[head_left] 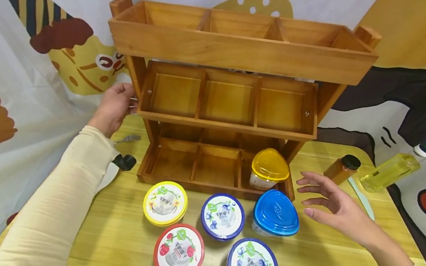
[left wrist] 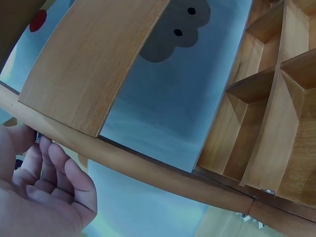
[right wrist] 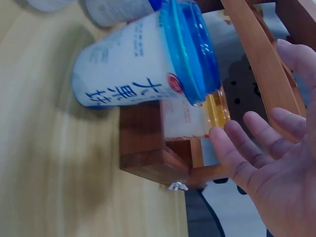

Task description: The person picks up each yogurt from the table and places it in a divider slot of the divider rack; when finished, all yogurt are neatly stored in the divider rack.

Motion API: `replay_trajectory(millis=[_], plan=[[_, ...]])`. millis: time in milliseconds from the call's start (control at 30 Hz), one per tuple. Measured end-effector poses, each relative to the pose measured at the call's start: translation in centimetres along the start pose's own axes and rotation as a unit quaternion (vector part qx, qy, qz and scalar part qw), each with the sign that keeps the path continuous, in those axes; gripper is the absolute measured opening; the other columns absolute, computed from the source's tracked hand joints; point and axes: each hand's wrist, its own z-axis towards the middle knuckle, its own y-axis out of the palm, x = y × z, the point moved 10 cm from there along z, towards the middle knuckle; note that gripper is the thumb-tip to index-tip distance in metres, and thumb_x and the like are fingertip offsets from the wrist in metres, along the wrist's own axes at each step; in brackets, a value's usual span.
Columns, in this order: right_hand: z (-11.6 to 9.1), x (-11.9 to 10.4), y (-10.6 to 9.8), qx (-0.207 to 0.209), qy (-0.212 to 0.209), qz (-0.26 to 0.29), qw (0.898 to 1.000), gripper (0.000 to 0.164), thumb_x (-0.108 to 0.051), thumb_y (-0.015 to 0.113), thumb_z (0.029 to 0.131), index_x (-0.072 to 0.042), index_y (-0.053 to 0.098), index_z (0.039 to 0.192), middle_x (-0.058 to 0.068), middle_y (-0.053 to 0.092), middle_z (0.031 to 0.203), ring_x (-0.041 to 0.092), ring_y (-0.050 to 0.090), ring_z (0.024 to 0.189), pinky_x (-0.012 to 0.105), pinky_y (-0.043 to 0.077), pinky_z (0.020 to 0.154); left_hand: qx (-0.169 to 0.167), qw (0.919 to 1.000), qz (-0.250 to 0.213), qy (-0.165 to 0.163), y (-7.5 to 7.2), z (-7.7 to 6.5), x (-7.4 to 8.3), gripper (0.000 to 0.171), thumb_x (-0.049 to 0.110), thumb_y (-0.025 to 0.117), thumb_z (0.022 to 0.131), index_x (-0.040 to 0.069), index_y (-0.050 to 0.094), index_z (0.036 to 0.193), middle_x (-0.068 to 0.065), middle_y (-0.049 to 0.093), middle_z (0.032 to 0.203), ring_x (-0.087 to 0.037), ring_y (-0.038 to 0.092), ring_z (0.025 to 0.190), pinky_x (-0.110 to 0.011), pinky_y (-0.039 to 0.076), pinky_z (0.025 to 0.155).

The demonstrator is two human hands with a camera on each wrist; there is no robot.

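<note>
A three-tier wooden shelf (head_left: 241, 51) with divided trays stands on the table. At its left upright, my left hand (head_left: 113, 104) has its fingers curled. In the left wrist view, the thumb and forefinger pinch a small metal wing nut (left wrist: 38, 138), mostly hidden by the fingers. My right hand (head_left: 335, 208) hovers with spread, relaxed fingers, holding nothing. Nearest to it is a yogurt cup with a blue lid (head_left: 276, 213), standing in front of the shelf. A yellow-lidded cup (head_left: 270, 167) sits in the bottom tray's right compartment.
Several round-lidded tubs, including a red-rimmed tub (head_left: 178, 253), stand in front of the shelf. At right are a black-capped jar (head_left: 343, 169), a pale green knife (head_left: 362, 198) and an oil bottle (head_left: 390, 171). A fork (head_left: 129, 138) lies near the left forearm.
</note>
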Motion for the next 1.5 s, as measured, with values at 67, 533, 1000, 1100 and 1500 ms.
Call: replay_trajectory(millis=[67,533,1000,1100,1500], plan=[[-0.4,0.1,0.4,-0.004,0.002,-0.004,1.000,0.073,0.007,0.067,0.087,-0.012,0.034,0.150,-0.006,0.052,0.135,0.004,0.057,0.116,0.022,0.054,0.087,0.000,1.0000,-0.004,-0.001,0.0,0.1,0.0,0.021,0.028,0.039,0.107,0.015,0.053,0.099,0.007,0.053,0.088,-0.006,0.053,0.073,-0.019,0.048,0.065],[-1.9,1.3,2.9,-0.028,0.038,0.019,0.999,0.077,-0.001,0.069,0.090,-0.019,0.028,0.153,0.004,0.044,0.145,-0.001,0.052,0.123,0.024,0.053,0.091,-0.005,0.9996,-0.027,0.010,0.2,0.2,0.2,0.021,0.026,0.039,0.107,0.014,0.051,0.095,0.007,0.054,0.087,-0.007,0.052,0.075,-0.021,0.047,0.065],[-2.0,2.7,5.1,-0.047,0.060,0.026,0.997,0.087,-0.007,0.072,0.088,-0.024,0.020,0.156,0.020,0.028,0.158,-0.002,0.045,0.128,0.023,0.049,0.096,0.008,0.9999,0.006,-0.012,-0.2,-0.1,0.0,0.024,0.035,0.038,0.106,0.016,0.050,0.097,0.005,0.050,0.095,-0.006,0.052,0.076,-0.020,0.046,0.066],[-1.9,3.0,5.5,-0.045,0.060,0.032,0.997,0.091,-0.007,0.072,0.088,-0.025,0.016,0.157,0.021,0.026,0.158,0.003,0.044,0.130,0.022,0.048,0.097,0.015,0.9998,0.005,-0.012,-0.3,-0.1,0.1,0.025,0.037,0.038,0.105,0.016,0.050,0.098,0.006,0.051,0.092,-0.006,0.051,0.075,-0.020,0.046,0.065],[-1.5,3.4,6.3,-0.042,0.050,0.044,0.997,0.096,-0.006,0.073,0.086,-0.026,0.013,0.157,0.024,0.023,0.158,0.043,0.043,0.132,0.021,0.046,0.095,0.032,0.9990,0.029,-0.015,-0.1,-0.1,0.2,0.023,0.033,0.036,0.107,0.018,0.052,0.102,0.005,0.051,0.094,-0.005,0.051,0.072,-0.018,0.046,0.063]])
